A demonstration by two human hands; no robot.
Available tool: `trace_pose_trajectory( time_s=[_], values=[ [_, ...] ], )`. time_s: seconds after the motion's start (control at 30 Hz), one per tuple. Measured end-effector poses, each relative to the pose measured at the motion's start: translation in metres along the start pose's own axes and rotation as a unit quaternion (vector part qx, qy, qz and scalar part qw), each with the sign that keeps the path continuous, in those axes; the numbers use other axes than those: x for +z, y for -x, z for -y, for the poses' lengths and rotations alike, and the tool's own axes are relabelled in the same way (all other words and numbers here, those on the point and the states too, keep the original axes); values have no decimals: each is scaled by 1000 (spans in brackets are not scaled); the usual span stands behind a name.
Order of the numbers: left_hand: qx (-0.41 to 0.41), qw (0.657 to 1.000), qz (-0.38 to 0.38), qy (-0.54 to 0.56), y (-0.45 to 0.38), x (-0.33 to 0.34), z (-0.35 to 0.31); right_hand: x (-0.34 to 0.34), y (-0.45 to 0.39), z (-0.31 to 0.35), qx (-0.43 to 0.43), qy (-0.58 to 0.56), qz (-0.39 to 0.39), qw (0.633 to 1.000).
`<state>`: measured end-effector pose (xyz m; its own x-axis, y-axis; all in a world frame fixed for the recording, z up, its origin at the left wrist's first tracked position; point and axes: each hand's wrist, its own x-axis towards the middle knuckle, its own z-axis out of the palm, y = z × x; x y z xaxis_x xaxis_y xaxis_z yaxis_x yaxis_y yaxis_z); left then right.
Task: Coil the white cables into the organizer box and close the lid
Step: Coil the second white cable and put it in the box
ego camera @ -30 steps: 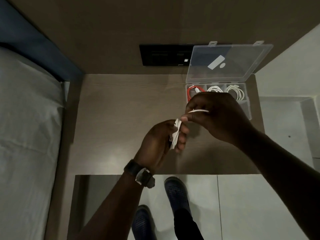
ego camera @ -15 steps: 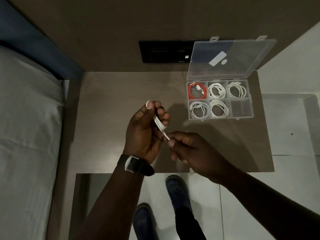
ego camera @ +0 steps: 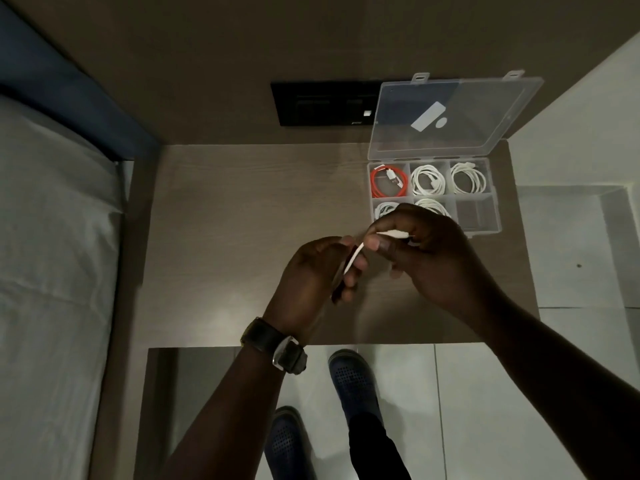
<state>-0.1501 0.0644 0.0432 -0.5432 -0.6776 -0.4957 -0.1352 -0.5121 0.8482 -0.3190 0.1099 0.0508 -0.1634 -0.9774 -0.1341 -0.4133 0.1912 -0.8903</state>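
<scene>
Both hands at frame centre, above table (ego camera: 214, 237). Left hand (ego camera: 311, 271) curled around white cable (ego camera: 353, 259); right hand (ego camera: 426, 251) pinches cable's other end between thumb and fingers. Organizer box (ego camera: 479, 216) at upper right on table, lid (ego camera: 485, 109) tilted open. Red cable (ego camera: 388, 183) in top-left compartment; white coils in four others; lower-right compartment bare.

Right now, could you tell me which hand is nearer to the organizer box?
The right hand; it overlaps the front edge of the organizer box. The left hand is further left, over the table.
</scene>
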Motion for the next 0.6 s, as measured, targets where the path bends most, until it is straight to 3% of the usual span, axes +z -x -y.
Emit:
trace_pose_trajectory(
  time_s=[0.07, 0.17, 0.23, 0.43, 0.6],
  values=[
    [-29, 996, 57, 67, 1, -1, -4, 5, 2, -3, -1, -23, -45, 999],
    [-63, 967, 165, 186, 1, -4, -7, 15, 7, -4, 46, -190, -20, 981],
    [-79, 953, 195, 220, -1, -7, -6, 23, 11, -6, 86, -279, -8, 956],
    [-3, 981, 153, 122, -2, -2, -2, 32, 12, 6, 130, -452, -27, 882],
    [58, 987, 113, 102, -5, 10, -6, 34, 2, 12, 111, -431, -74, 892]
  ],
)
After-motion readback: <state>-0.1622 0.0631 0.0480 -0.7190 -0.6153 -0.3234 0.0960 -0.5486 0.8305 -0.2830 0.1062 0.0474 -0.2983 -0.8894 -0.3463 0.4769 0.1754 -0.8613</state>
